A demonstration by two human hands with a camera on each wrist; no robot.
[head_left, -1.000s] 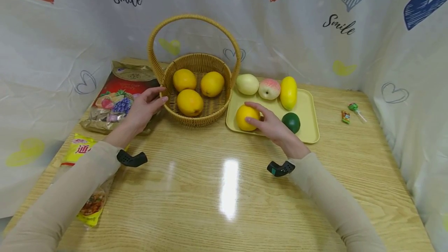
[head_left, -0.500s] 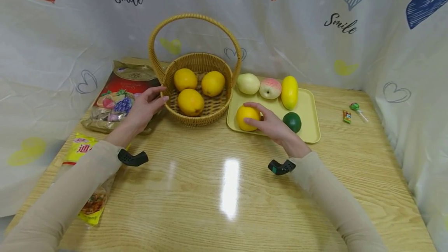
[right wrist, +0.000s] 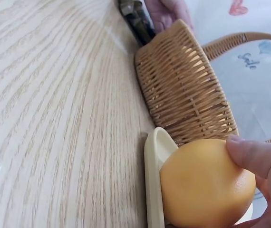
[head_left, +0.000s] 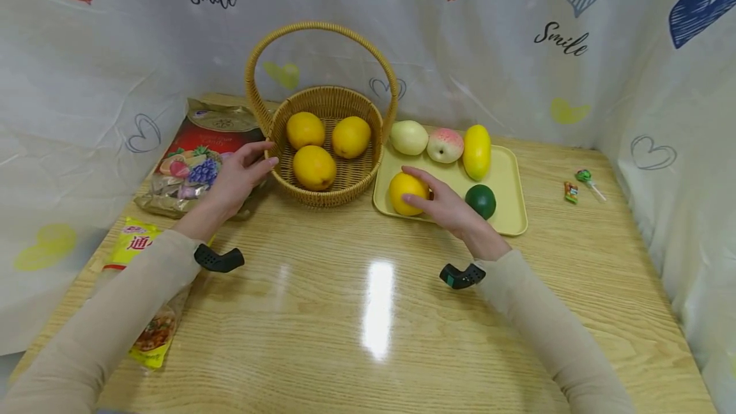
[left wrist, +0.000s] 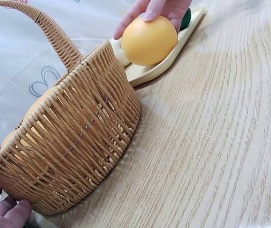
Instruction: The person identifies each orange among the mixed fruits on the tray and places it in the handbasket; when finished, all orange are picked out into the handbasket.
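Note:
My right hand (head_left: 445,204) holds a round yellow-orange orange (head_left: 407,194), thumb and fingers curved round it. The orange sits at the left front corner of a pale yellow tray (head_left: 508,193); the right wrist view shows it large beside the tray rim. My left hand (head_left: 238,174) grips the left side of a wicker basket (head_left: 324,198), thumb at the rim and several fingers bent against the outer wall in the left wrist view. Inside the basket lie three similar fruits: one at the back left (head_left: 305,131), another at the right (head_left: 351,137), a third in front (head_left: 314,168).
Also on the tray are a pale green fruit (head_left: 409,138), a peach (head_left: 445,145), a long yellow fruit (head_left: 476,152) and a dark green fruit (head_left: 480,202). Bags of candy (head_left: 201,165) and snack food (head_left: 152,331) lie left. A lollipop (head_left: 585,177) and small candy (head_left: 570,192) lie right.

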